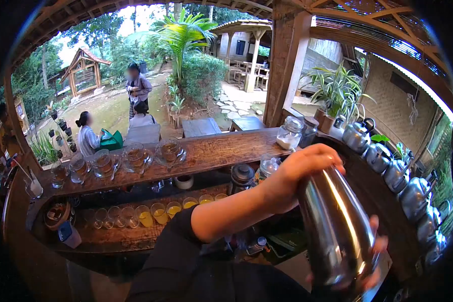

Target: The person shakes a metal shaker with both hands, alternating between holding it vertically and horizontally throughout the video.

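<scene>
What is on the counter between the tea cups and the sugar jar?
In the head view, only bare wooden counter lies between the tea cups and the sugar jar.

no readable text, labels or signs

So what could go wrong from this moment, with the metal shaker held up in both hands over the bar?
1. The metal shaker is smooth and shiny; the left hand caps its top and the right hand cups its base, so a slip might drop it.
2. If its top loosens, liquid could spray the work area below.
3. A wide swing might reach the glass jar or the metal teapots close by.
</scene>
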Action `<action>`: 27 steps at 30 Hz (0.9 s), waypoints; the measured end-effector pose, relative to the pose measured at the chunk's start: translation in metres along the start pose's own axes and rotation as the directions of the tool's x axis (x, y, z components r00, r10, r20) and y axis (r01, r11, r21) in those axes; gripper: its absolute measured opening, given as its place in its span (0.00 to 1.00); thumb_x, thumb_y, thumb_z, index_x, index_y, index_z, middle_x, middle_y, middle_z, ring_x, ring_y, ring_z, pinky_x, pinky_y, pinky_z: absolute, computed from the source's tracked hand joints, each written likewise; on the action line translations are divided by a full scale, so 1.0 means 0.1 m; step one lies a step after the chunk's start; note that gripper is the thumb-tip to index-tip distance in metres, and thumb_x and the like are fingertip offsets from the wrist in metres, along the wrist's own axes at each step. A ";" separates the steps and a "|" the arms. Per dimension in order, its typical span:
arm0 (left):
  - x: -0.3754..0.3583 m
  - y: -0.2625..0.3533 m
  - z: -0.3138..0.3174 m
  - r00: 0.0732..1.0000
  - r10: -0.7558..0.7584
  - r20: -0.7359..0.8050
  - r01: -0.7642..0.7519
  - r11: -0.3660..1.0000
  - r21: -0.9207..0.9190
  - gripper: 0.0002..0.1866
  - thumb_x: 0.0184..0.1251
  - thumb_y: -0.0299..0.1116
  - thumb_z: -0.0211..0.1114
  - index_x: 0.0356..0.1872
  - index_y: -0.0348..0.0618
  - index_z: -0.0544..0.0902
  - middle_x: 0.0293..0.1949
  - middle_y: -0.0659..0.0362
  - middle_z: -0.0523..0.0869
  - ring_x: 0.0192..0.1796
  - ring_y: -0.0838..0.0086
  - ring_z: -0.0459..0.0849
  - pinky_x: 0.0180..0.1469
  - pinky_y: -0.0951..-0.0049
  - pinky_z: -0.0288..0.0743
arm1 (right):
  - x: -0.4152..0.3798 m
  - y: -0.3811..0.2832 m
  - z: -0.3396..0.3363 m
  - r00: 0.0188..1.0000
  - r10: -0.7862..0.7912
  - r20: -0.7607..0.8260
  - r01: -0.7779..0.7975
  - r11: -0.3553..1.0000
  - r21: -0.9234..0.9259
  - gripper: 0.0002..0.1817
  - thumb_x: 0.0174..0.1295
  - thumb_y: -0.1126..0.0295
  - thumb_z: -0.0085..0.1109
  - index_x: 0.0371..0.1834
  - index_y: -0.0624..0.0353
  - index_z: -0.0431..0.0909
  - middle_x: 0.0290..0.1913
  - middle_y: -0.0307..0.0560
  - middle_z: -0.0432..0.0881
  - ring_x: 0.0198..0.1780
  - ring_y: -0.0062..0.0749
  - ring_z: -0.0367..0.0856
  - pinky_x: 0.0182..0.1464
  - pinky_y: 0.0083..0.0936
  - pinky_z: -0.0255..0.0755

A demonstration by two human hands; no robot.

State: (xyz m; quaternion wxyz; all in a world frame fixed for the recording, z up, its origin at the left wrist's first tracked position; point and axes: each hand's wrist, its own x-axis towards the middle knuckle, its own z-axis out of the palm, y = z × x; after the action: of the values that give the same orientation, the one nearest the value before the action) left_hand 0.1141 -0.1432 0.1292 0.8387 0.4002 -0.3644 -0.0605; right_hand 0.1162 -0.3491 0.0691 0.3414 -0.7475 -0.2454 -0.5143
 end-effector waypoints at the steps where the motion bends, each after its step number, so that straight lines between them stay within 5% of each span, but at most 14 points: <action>1: -0.03 0.02 -0.01 1.000 0.010 0.000 -0.010 1.000 -0.021 0.16 0.58 0.44 0.56 0.37 0.42 0.75 0.40 0.55 0.78 0.43 0.71 0.78 0.48 0.72 0.71 | -0.02 -0.18 0.02 0.999 -0.038 0.013 0.036 0.993 0.115 0.48 0.44 0.48 0.66 0.63 0.58 0.51 0.64 0.58 0.55 0.62 0.50 0.61 0.58 0.44 0.65; 4: 0.04 -0.18 -0.39 0.926 -0.233 -0.298 0.186 0.967 -0.177 0.16 0.57 0.44 0.56 0.38 0.43 0.76 0.36 0.56 0.81 0.36 0.70 0.80 0.43 0.70 0.74 | -0.06 -0.63 0.15 0.989 -0.144 0.020 0.120 0.885 0.451 0.42 0.49 0.51 0.64 0.63 0.53 0.51 0.64 0.59 0.51 0.62 0.50 0.61 0.57 0.46 0.66; 6: -0.09 -0.24 -0.64 0.871 -0.346 -0.349 0.224 0.912 -0.344 0.14 0.57 0.43 0.57 0.37 0.42 0.76 0.34 0.57 0.81 0.34 0.71 0.81 0.39 0.69 0.76 | 0.19 -0.56 0.69 0.876 -0.054 -0.480 0.239 0.912 0.333 0.53 0.32 0.34 0.66 0.59 0.53 0.57 0.55 0.56 0.65 0.54 0.44 0.67 0.53 0.36 0.66; 8: -0.23 -0.11 -0.57 0.881 -0.315 -0.354 0.198 0.924 -0.328 0.15 0.59 0.43 0.56 0.37 0.42 0.76 0.33 0.57 0.81 0.34 0.71 0.81 0.40 0.69 0.75 | 0.10 -0.67 0.69 0.843 -0.015 -0.538 0.286 0.859 0.424 0.50 0.48 0.41 0.60 0.63 0.57 0.42 0.57 0.64 0.62 0.57 0.48 0.67 0.57 0.42 0.66; 9: -0.30 0.07 -0.46 0.926 -0.259 -0.275 0.197 0.952 -0.234 0.15 0.59 0.43 0.55 0.38 0.42 0.76 0.34 0.57 0.81 0.36 0.71 0.80 0.42 0.69 0.75 | -0.01 -0.86 0.33 0.974 -0.189 -0.122 0.218 0.931 0.292 0.50 0.46 0.41 0.61 0.65 0.53 0.43 0.60 0.63 0.59 0.58 0.49 0.65 0.59 0.44 0.65; 11: -0.55 0.48 -0.17 0.998 -0.060 -0.005 0.060 0.997 -0.052 0.17 0.59 0.44 0.55 0.40 0.41 0.74 0.39 0.56 0.78 0.40 0.72 0.78 0.46 0.71 0.72 | -0.27 -1.32 0.34 0.983 0.171 -0.071 -0.094 0.792 0.603 0.43 0.47 0.48 0.64 0.64 0.47 0.51 0.62 0.58 0.59 0.59 0.50 0.64 0.60 0.43 0.64; 14: -0.70 0.54 -0.30 0.996 -0.077 0.053 0.082 0.990 -0.111 0.17 0.58 0.44 0.56 0.40 0.42 0.74 0.39 0.55 0.78 0.40 0.72 0.78 0.44 0.71 0.73 | -0.37 -1.69 0.53 0.990 -0.007 -0.139 0.139 0.085 0.987 0.26 0.51 0.62 0.63 0.55 0.46 0.67 0.60 0.50 0.62 0.59 0.47 0.64 0.59 0.36 0.66; 15: -0.71 0.48 -0.42 0.969 -0.213 -0.128 0.189 0.967 -0.172 0.16 0.59 0.44 0.56 0.40 0.42 0.75 0.36 0.56 0.79 0.38 0.72 0.79 0.42 0.70 0.75 | -0.41 -1.45 0.47 0.997 -0.052 -0.065 0.076 0.875 0.478 0.37 0.48 0.54 0.66 0.59 0.49 0.59 0.60 0.53 0.61 0.59 0.45 0.64 0.58 0.36 0.65; 16: -0.73 0.41 -0.58 0.891 -0.346 -0.295 0.278 0.928 -0.249 0.15 0.59 0.43 0.56 0.39 0.43 0.75 0.34 0.56 0.80 0.35 0.72 0.80 0.40 0.70 0.76 | -0.25 -1.26 0.56 0.950 -0.307 -0.058 0.312 0.938 0.149 0.53 0.33 0.43 0.72 0.63 0.47 0.55 0.58 0.55 0.62 0.57 0.44 0.64 0.61 0.46 0.57; 18: -0.83 0.36 -0.76 0.799 -0.466 -0.381 0.325 0.867 -0.378 0.14 0.61 0.44 0.54 0.36 0.44 0.77 0.30 0.60 0.82 0.30 0.74 0.81 0.32 0.75 0.77 | -0.09 -1.42 0.96 0.924 0.064 -0.378 0.138 0.865 0.483 0.57 0.33 0.37 0.68 0.64 0.55 0.51 0.58 0.55 0.62 0.57 0.46 0.64 0.57 0.42 0.64; 21: -1.07 0.71 -0.54 0.895 -0.383 -0.227 0.353 0.921 -0.164 0.15 0.61 0.45 0.53 0.39 0.43 0.75 0.34 0.59 0.80 0.35 0.74 0.80 0.39 0.73 0.75 | -0.16 -1.78 0.75 0.895 -0.111 -0.433 0.299 0.868 0.396 0.44 0.55 0.46 0.55 0.64 0.59 0.44 0.58 0.63 0.60 0.51 0.49 0.72 0.51 0.37 0.73; 23: -1.20 0.90 -0.35 0.989 -0.144 0.043 0.143 0.989 0.036 0.16 0.62 0.45 0.53 0.42 0.43 0.72 0.37 0.59 0.76 0.40 0.76 0.75 0.46 0.74 0.68 | -0.50 -1.91 0.27 0.927 -0.067 0.368 -0.362 0.088 0.928 0.37 0.55 0.44 0.53 0.62 0.55 0.57 0.62 0.53 0.60 0.60 0.42 0.64 0.60 0.42 0.65; 25: -1.28 1.01 -0.30 0.967 -0.040 0.251 0.012 0.993 0.115 0.17 0.62 0.46 0.51 0.42 0.44 0.72 0.37 0.59 0.77 0.40 0.76 0.76 0.45 0.74 0.70 | -0.45 -1.89 0.48 0.970 -0.045 0.238 -0.219 0.256 0.941 0.39 0.53 0.44 0.55 0.62 0.54 0.56 0.61 0.54 0.60 0.60 0.42 0.65 0.59 0.42 0.65; 27: -1.29 0.99 -0.51 0.991 -0.129 0.045 0.126 0.991 0.046 0.17 0.62 0.46 0.51 0.42 0.44 0.73 0.37 0.58 0.77 0.39 0.75 0.78 0.44 0.73 0.72 | -0.31 -1.90 0.81 0.998 -0.058 -0.020 0.050 0.576 0.816 0.42 0.49 0.43 0.59 0.61 0.53 0.53 0.60 0.57 0.60 0.58 0.43 0.66 0.57 0.41 0.67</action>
State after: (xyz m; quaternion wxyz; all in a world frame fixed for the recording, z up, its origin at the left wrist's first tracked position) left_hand 0.0350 0.0054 0.1062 0.8152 0.4391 -0.3595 -0.1158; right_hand 0.0175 -0.1645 0.0696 0.6298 -0.5016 -0.4783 -0.3507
